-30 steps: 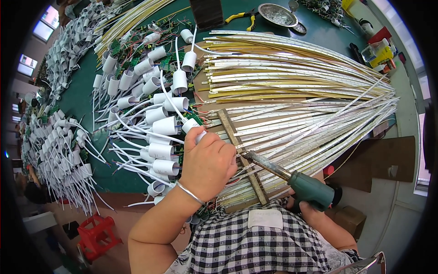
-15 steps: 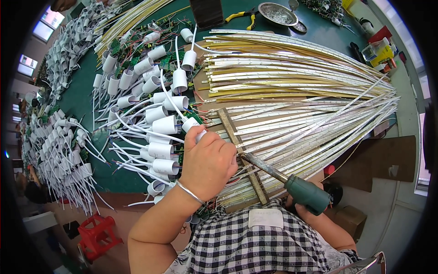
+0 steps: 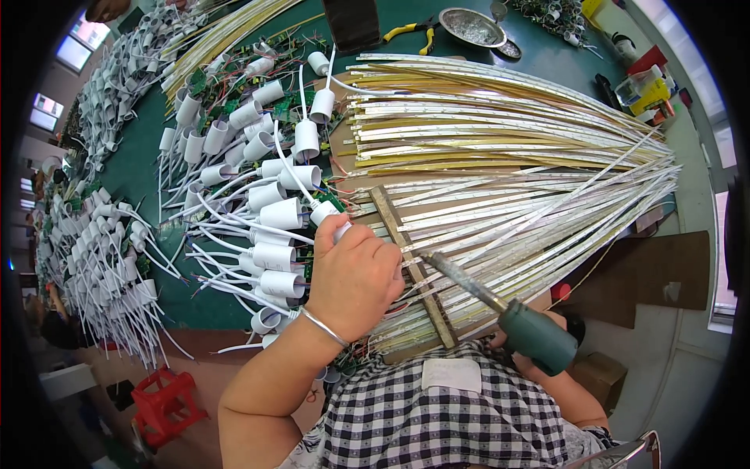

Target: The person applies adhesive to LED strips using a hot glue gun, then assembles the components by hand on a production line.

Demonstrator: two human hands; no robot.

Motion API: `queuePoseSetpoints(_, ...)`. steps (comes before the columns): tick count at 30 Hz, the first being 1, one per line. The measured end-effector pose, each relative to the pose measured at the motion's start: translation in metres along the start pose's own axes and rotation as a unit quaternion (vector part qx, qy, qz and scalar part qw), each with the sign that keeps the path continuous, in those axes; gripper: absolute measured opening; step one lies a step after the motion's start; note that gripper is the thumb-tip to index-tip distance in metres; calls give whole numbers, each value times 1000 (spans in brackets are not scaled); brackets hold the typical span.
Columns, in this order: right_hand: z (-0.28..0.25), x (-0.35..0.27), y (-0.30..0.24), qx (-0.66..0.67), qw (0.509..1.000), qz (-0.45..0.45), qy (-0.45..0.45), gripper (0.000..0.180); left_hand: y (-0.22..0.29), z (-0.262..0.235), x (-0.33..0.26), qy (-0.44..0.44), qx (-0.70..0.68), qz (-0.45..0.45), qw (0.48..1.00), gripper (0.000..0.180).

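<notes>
My left hand (image 3: 355,270) is closed over the strip ends, knuckles up, against a white plastic cap (image 3: 324,209) with a white cable. What its fingertips pinch is hidden under the hand. In my right hand (image 3: 539,359) is a soldering iron (image 3: 539,336) with a dark green handle, which hides most of the fingers. The iron's tip points left, just right of a narrow wooden bar (image 3: 414,270) and apart from my left hand. That bar lies across a fan of white LED strips (image 3: 500,234).
White caps with cables and green circuit boards (image 3: 273,211) crowd the left. More LED strips (image 3: 484,117) lie beyond the bar. At the back are yellow-handled pliers (image 3: 414,33), a metal bowl (image 3: 472,28) and a dark flat panel (image 3: 351,23). A red stool (image 3: 168,402) stands at lower left.
The soldering iron has drawn back a little to the right and down, its tip moving away from the left hand and the wooden bar. The left hand stays nearly in place.
</notes>
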State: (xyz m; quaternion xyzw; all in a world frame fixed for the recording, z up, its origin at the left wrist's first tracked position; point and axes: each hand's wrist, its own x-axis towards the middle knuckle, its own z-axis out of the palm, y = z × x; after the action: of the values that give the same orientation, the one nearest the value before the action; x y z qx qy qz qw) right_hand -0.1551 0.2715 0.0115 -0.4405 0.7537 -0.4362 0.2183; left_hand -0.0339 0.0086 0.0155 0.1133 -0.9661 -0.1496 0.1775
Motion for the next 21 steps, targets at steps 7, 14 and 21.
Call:
queuePoseSetpoints(7,-13,-10,-37,218,962,140,90,13,-3,3,-3,10,7,0,1000,9)
queuePoseSetpoints(14,8,-6,8,30,999,40,13,28,-3,1,-1,17,4,7,1000,9)
queuePoseSetpoints(21,13,0,11,74,996,-33,-24,36,-3,2,-2,11,3,4,1000,9)
